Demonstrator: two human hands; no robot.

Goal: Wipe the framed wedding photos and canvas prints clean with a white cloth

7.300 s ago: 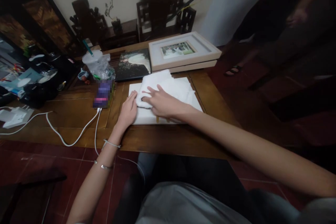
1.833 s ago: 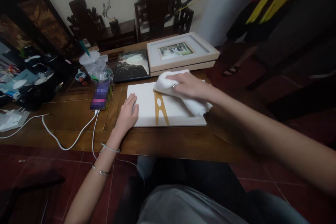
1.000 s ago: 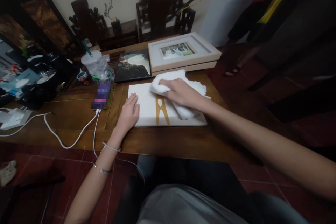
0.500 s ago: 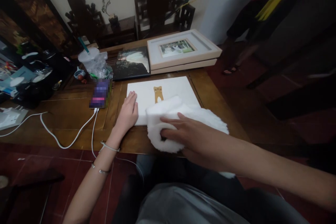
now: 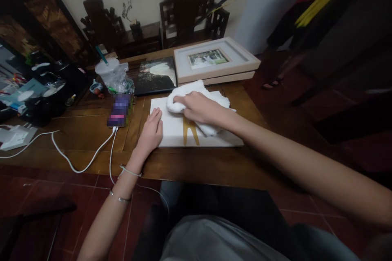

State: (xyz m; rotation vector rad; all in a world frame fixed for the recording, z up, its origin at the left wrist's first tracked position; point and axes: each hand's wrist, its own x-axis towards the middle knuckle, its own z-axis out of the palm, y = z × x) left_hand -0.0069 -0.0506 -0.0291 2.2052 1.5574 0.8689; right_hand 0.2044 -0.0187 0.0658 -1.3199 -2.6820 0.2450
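A white rectangular board [image 5: 168,132] with a brown figure [image 5: 190,133] on it lies flat on the wooden table. My left hand [image 5: 151,130] rests on the board's left edge, its fingers stretched out. My right hand [image 5: 197,107] grips a white cloth [image 5: 196,86] and presses it on the upper part of the board. The bunched cloth covers the top of the brown figure and part of the board's right side.
Behind the board lie a dark photo panel [image 5: 157,75] and pale framed pictures, stacked [image 5: 214,59]. To the left are a phone [image 5: 119,110] with white cables [image 5: 73,167], a plastic cup [image 5: 107,69] and a power strip [image 5: 18,136]. A person's legs [image 5: 284,63] stand at the right.
My right hand has moved the white cloth from the board's near edge up to its far side, baring the lower part of the brown figure. My left hand has stayed at the left edge.
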